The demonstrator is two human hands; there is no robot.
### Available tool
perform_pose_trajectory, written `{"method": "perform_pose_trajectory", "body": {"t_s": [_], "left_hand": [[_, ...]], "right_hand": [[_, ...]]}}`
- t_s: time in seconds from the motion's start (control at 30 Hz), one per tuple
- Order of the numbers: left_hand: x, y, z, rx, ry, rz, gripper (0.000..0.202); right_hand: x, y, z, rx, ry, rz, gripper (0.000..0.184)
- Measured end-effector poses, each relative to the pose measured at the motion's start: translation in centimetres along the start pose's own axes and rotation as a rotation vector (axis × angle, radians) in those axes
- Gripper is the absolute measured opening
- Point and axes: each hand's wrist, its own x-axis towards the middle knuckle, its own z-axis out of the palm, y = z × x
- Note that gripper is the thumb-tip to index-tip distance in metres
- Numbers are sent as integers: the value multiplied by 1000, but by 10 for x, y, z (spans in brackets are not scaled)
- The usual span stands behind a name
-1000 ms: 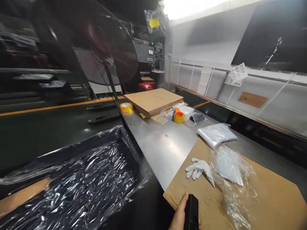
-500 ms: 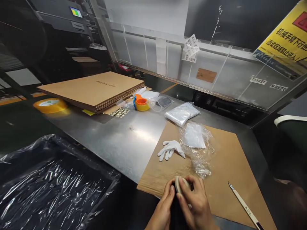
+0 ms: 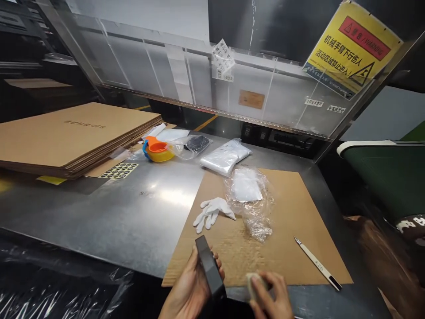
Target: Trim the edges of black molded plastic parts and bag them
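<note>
My left hand [image 3: 189, 288] is wrapped round a dark, flat-sided rectangular piece [image 3: 210, 268], held tilted at the cardboard's near edge. To its right, my right hand [image 3: 274, 294] pinches a thick beige pad [image 3: 253, 287] with a rounded edge; hand and pad are a little blurred, apart from the dark piece. Beyond my hands a white glove [image 3: 214, 212] lies on the brown cardboard sheet [image 3: 282, 261]. Crumpled clear plastic wrap [image 3: 257, 223] lies beside the glove. A white-handled pen knife [image 3: 317, 262] rests on the sheet's right side.
Flat cardboard is stacked [image 3: 79, 133] at the left. An orange and yellow tape dispenser [image 3: 159, 150], a sticker sheet [image 3: 119, 170] and a white plastic-wrapped packet [image 3: 226, 156] sit on the metal table [image 3: 142, 221]. Black plastic film [image 3: 66, 283] fills the lower left.
My hands have come apart: the beige pad has moved right with my right hand, and the dark piece now shows clearly in my left. The view has swung right.
</note>
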Motion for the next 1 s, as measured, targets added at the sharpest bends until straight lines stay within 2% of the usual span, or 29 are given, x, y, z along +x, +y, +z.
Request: {"method": "perform_pose_trajectory", "body": {"t_s": [0.1, 0.17, 0.23, 0.33, 0.4, 0.5, 0.63, 0.77, 0.87, 0.93, 1.0], "left_hand": [[-3, -10, 3, 50, 3, 51, 14], [-6, -17, 3, 102, -24, 81, 4], [-10, -23, 2, 155, -25, 99, 14], [-16, -28, 1, 185, 33, 101, 25], [-19, -29, 1, 159, 48, 97, 30], [-20, -28, -1, 108, -23, 74, 35], [-19, -28, -8, 21, -147, -35, 37], [-15, -27, -17, -86, -240, -121, 37], [-14, -25, -22, -100, -263, -194, 38], [-14, -22, -24, -68, -238, -237, 43], [-13, -20, -26, -18, -192, -238, 47]], "right_hand": [[12, 42, -16, -144, -20, 20, 38], [18, 65, -17, -275, -64, 85, 38], [22, 81, -15, -358, -111, 132, 38], [24, 94, -14, -425, -168, 157, 42], [24, 99, -18, -472, -153, 169, 48], [21, 112, -32, -573, -123, 202, 53], [15, 133, -50, -754, -201, 350, 46], [12, 145, -57, -736, -242, 405, 42], [15, 146, -58, -691, -246, 412, 41], [19, 140, -60, -656, -216, 442, 41], [23, 123, -62, -609, -175, 473, 41]]}}
